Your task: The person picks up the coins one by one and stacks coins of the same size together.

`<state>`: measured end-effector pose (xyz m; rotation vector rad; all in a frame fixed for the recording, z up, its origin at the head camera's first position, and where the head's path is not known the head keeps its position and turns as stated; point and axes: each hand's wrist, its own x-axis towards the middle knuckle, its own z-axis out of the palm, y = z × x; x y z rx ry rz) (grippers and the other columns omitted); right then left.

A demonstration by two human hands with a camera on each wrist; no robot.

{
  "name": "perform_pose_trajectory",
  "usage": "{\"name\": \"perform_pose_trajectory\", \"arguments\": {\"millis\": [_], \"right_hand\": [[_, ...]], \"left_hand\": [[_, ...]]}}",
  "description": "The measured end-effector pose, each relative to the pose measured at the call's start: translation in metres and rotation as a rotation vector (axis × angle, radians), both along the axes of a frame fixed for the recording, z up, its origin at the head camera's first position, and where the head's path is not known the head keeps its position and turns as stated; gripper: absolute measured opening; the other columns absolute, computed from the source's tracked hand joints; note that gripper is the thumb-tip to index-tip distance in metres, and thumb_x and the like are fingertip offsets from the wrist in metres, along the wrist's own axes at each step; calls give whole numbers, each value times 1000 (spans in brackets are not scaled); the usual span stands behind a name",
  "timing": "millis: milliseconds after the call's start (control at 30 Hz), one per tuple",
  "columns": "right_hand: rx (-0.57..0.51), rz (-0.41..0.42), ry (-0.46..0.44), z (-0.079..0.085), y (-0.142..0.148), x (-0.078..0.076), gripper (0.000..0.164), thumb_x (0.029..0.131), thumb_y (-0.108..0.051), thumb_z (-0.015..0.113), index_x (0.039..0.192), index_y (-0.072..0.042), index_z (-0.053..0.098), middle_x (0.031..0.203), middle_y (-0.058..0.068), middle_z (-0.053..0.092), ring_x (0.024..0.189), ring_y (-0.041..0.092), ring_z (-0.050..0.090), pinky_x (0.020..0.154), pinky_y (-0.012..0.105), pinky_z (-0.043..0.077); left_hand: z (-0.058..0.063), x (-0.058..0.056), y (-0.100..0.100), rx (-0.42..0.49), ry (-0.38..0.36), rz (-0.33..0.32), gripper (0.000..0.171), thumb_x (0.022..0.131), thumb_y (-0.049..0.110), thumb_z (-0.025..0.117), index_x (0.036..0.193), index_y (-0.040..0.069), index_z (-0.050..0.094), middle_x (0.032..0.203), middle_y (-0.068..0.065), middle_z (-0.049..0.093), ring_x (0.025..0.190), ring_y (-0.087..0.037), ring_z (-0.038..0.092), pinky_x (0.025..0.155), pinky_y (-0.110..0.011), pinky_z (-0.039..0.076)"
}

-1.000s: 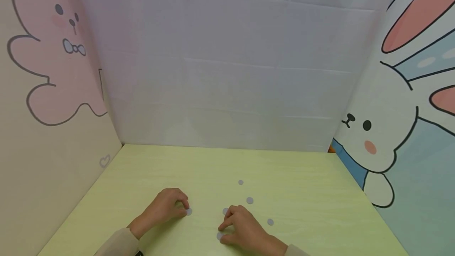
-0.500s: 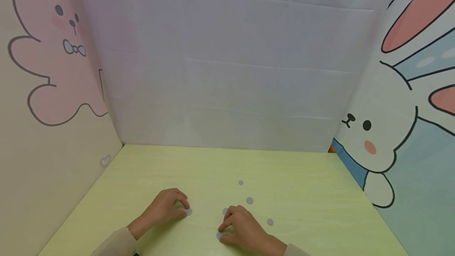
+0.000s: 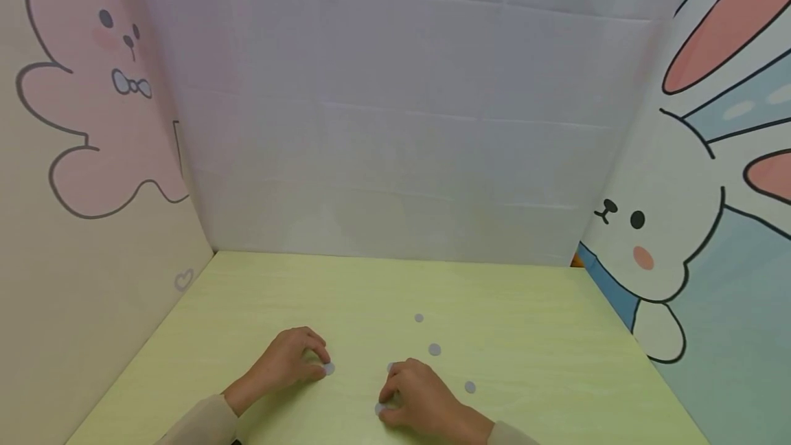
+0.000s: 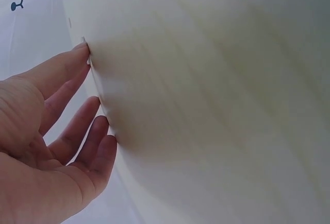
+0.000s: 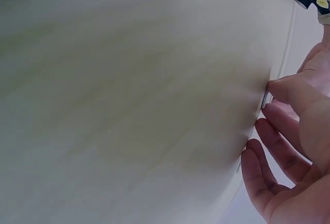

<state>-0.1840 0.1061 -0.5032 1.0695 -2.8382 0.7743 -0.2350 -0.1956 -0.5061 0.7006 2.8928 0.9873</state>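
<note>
On the pale yellow-green table (image 3: 296, 287), my left hand (image 3: 289, 360) pinches the edge of a flat grey disc (image 3: 329, 368) between thumb and index finger. That disc shows edge-on as a thin sliver in the left wrist view. Nearer the front, my right hand (image 3: 426, 397) pinches a second grey disc (image 3: 380, 408), partly hidden by its fingers. Its thumb and index finger meet on the disc's thin edge (image 5: 265, 99) in the right wrist view. Just behind the right fingers lies another disc (image 3: 391, 367), partly covered by them. The other fingers of both hands curve down to the tabletop.
Three more grey discs lie flat beyond and right of my right hand: a far one (image 3: 419, 318), a middle one (image 3: 435, 349) and a right one (image 3: 470, 387). A white sheet (image 3: 395, 122) stands behind the table, with cartoon-printed sheets on both sides.
My right index finger has come down closer to the thumb, and the right hand with its disc has shifted very slightly left. My left hand has stayed put.
</note>
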Motion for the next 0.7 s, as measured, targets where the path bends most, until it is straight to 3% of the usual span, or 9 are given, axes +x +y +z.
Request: {"name": "perform_pose_trajectory", "arguments": {"millis": [300, 700], "right_hand": [[-78, -25, 8, 4, -11, -13, 4, 82, -18, 87, 86, -16, 86, 81, -15, 69, 77, -5, 58, 72, 14, 48], [-37, -69, 61, 10, -39, -33, 5, 85, -22, 87, 89, -18, 86, 81, -14, 71, 75, -3, 56, 73, 17, 45]], "left_hand": [[2, 0, 0, 12, -16, 17, 18, 77, 18, 96, 80, 27, 81, 109, 4, 74, 105, -28, 68, 96, -59, 53], [2, -2, -2, 34, -36, 22, 17, 77, 19, 96, 80, 26, 81, 109, 3, 74, 105, -29, 68, 96, -60, 53]]}}
